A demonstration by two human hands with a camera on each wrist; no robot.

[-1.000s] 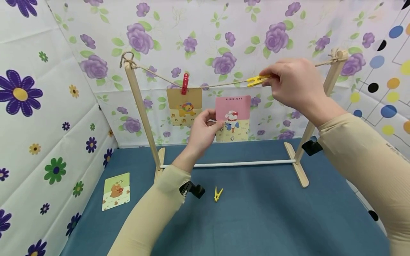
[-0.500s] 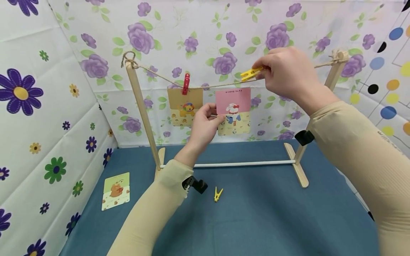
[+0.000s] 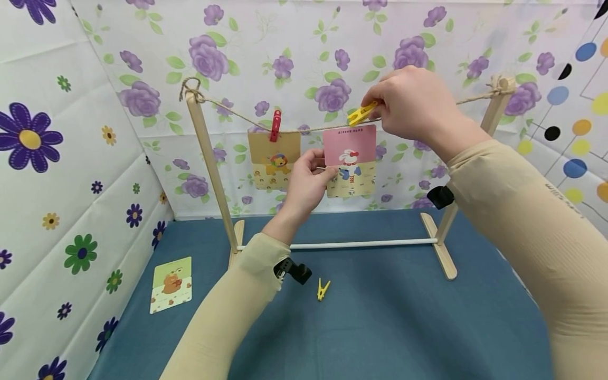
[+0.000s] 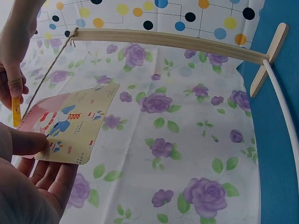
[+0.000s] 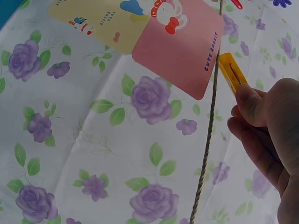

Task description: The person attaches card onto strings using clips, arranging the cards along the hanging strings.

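Observation:
My left hand pinches the left edge of a pink and cream rabbit card between thumb and fingers. The card's top edge lies right at the twine line. Above that edge, my right hand pinches a yellow clothespin by its rear end, its front pointing left and down toward the card and twine. In the right wrist view the clothespin is close beside the twine, near the card's printed top edge. A red clothespin holds a brown lion card on the line to the left.
A wooden post at the left and another at the right carry the twine. A white rod joins their feet. On the blue tabletop lie another yellow clothespin and a green bear card.
The rabbit card has risen to the twine in my left hand. My right hand has moved left with the yellow clothespin, which is now over the card's top edge.

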